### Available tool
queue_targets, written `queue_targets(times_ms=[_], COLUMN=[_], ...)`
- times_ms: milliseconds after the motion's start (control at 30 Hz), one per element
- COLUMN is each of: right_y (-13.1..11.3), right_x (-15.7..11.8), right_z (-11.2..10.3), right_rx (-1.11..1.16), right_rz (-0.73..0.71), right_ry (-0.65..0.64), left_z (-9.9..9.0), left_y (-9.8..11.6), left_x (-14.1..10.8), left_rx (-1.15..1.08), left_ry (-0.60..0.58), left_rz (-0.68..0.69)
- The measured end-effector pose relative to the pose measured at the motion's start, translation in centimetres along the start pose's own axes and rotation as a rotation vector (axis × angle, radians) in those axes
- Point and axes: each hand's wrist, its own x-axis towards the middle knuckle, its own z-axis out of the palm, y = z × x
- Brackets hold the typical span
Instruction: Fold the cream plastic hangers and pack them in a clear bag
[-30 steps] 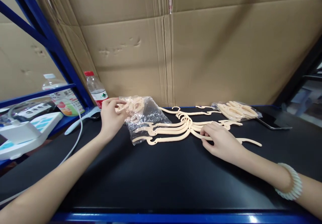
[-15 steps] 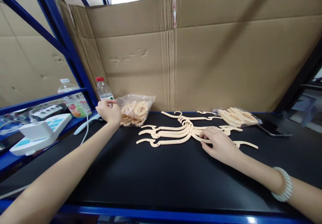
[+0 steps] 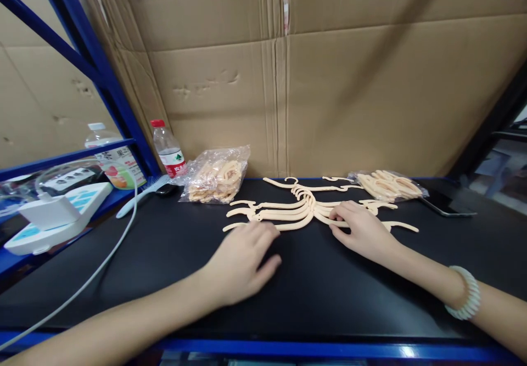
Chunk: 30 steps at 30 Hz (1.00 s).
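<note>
Several cream hangers point(image 3: 288, 217) lie overlapped on the black table, their hooks bunched near the middle. My left hand point(image 3: 246, 256) is over the left arm of the nearest hanger, thumb apart from the fingers and nothing held; whether it touches the hanger I cannot tell. On the right, my right hand point(image 3: 358, 229) has its fingers closed on the right arm of the nearest hanger. Behind the pile lies one separate hanger point(image 3: 325, 189). A clear bag of cream pieces point(image 3: 218, 176) stands back left, and another bag point(image 3: 387, 184) lies back right.
At the left are a red-capped bottle point(image 3: 168, 149), a light-blue tool point(image 3: 142, 195), a white power strip point(image 3: 61, 218) and a trailing cable point(image 3: 111, 256). A phone point(image 3: 447, 204) lies at the right. Cardboard point(image 3: 349, 80) walls the back.
My left hand has come from beside the left bag, right and towards me, to the hangers, and its fingers have opened. My right hand stays at the nearest hanger. The camera view has shifted slightly.
</note>
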Motion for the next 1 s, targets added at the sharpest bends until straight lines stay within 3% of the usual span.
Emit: queue_targets(times_ms=[67, 200, 467, 733, 1000], right_y=[0.0, 0.1, 1.4, 1.7, 1.6], right_x=[-0.2, -0.3, 0.0, 0.1, 0.4], right_z=[-0.3, -0.8, -0.4, -0.8, -1.5], right_rx=[0.01, -0.007, 0.085, 0.117, 0.029], right_rz=[0.024, 0.061, 0.07, 0.084, 0.01], right_ry=[-0.006, -0.048, -0.09, -0.067, -0.009], left_z=[0.4, 0.4, 0.9, 1.2, 1.0], left_y=[1.8, 1.8, -0.1, -0.5, -0.4], left_x=[-0.8, -1.2, -0.7, -0.5, -0.6], left_rx=[-0.049, -0.073, -0.127, -0.135, -0.137], left_ry=[-0.146, -0.212, -0.188, -0.166, -0.107], left_rz=[-0.006, -0.082, -0.153, -0.139, -0.081])
